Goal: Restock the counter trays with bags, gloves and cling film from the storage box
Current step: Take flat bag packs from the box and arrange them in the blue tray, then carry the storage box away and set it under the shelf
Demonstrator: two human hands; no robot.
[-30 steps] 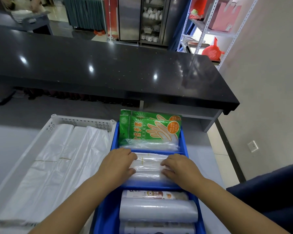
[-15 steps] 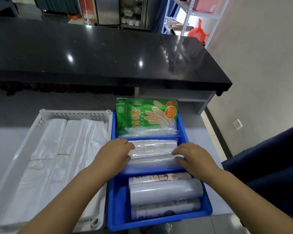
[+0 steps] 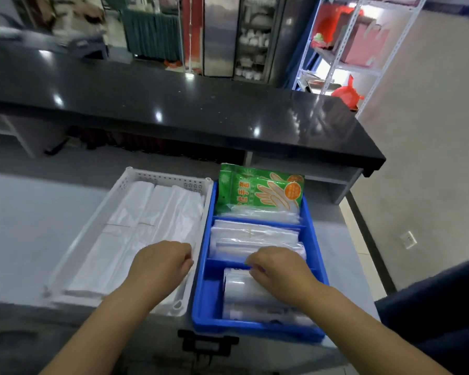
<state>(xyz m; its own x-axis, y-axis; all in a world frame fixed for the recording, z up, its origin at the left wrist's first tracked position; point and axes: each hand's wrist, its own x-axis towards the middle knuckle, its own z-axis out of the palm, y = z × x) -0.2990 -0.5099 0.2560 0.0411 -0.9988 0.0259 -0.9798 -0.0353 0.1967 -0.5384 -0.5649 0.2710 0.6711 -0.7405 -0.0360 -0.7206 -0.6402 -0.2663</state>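
The blue tray sat on the grey counter, with the white tray touching it at 9 o'clock and full of white bags. In the blue tray, the green glove pack stood at 12 o'clock. The clear bags lay in the middle part, and the cling film rolls lay at 6 o'clock. The right hand curled its fingers down at the near edge of the clear bags (I could not tell if it held them). The left hand was over the white bags with its fingers tucked under, so I could not tell its grip either.
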